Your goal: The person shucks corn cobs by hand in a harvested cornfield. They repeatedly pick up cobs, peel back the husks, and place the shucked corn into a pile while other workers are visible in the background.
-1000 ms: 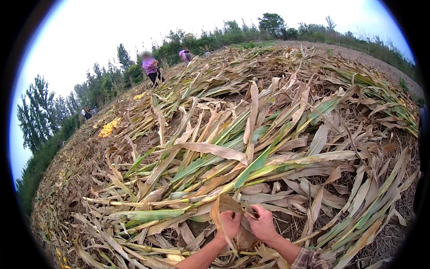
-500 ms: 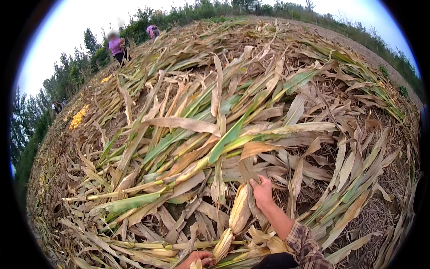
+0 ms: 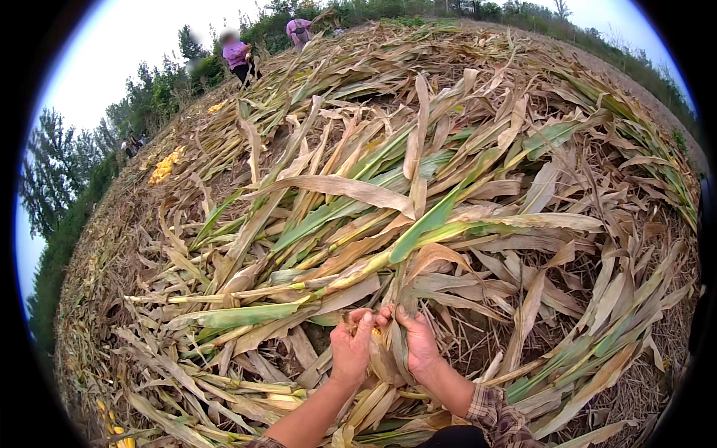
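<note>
Both hands meet at the tip of an ear of corn still wrapped in a dry, pale husk (image 3: pixel 385 366), low in the middle of the view. A patch of yellow kernels shows between them. My left hand (image 3: pixel 351 347) pinches the husk at the tip, fingers curled inward. Closed round the husk leaves on the other side is my right hand (image 3: pixel 420 340), thumb pointing up. The ear's lower part is hidden by husk. Below it, another pale husk (image 3: pixel 364 407) lies among the stalks.
Felled corn stalks (image 3: pixel 336 284) with green and dry leaves cover the ground. Bare yellow ears (image 3: pixel 166 164) form a pile at far left; several more ears (image 3: pixel 119 433) lie at lower left. Two people in pink tops (image 3: pixel 237 52) are at the back, before trees (image 3: pixel 160 89).
My left hand has come up from the lower edge to the ear's tip beside my right hand. Yellow kernels now show there. The whole view has shifted, with the scene sliding right.
</note>
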A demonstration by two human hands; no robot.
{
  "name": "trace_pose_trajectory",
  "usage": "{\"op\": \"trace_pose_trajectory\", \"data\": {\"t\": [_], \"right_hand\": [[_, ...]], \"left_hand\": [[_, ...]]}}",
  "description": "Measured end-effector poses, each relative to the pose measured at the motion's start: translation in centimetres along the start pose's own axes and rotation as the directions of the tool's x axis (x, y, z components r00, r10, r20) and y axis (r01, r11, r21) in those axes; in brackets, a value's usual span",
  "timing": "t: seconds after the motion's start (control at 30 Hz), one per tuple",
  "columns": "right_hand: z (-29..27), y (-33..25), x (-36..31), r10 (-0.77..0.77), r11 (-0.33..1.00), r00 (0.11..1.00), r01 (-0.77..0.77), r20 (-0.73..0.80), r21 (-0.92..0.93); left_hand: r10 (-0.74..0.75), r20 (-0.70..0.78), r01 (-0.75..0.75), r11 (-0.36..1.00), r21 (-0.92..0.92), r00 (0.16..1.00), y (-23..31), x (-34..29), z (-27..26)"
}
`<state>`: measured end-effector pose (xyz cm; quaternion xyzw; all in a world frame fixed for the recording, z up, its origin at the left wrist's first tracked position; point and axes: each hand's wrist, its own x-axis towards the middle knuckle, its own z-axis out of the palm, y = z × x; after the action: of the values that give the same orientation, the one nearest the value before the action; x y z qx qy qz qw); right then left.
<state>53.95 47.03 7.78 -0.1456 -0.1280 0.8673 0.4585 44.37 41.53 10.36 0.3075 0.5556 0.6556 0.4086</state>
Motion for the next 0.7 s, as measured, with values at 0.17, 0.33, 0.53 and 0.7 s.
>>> {"op": "trace_pose_trajectory", "data": {"t": [0.17, 0.33, 0.53, 0.7], "right_hand": [[-1.9, -0.6, -0.7, 0.061, 0.995, 0.996, -0.056, 0.06, -0.08], [-4.5, -1.3, -2.1, -0.268, 0.624, 0.961, 0.222, 0.062, -0.749], [-3.2, -1.3, -2.5, -0.345, 0.321, 0.933, 0.217, 0.099, -0.922], [-6.3, 0.3, -3.4, -0.13, 0.207, 0.951, 0.302, 0.28, -0.931]], "left_hand": [[-0.067, -0.127, 0.111, 0.919, 0.378, 0.99, -3.7, 2.5, -3.3], [0.005, 0.021, -0.006, 0.999, 0.034, 1.0, -3.5, -2.2, -2.0], [0.29, 0.293, -0.406, 0.504, 0.762, 0.911, 0.9, -3.1, 0.2], [0.204, 0.028, -0.18, 0.781, 0.598, 0.979, -3.4, 0.0, -1.5]]}}
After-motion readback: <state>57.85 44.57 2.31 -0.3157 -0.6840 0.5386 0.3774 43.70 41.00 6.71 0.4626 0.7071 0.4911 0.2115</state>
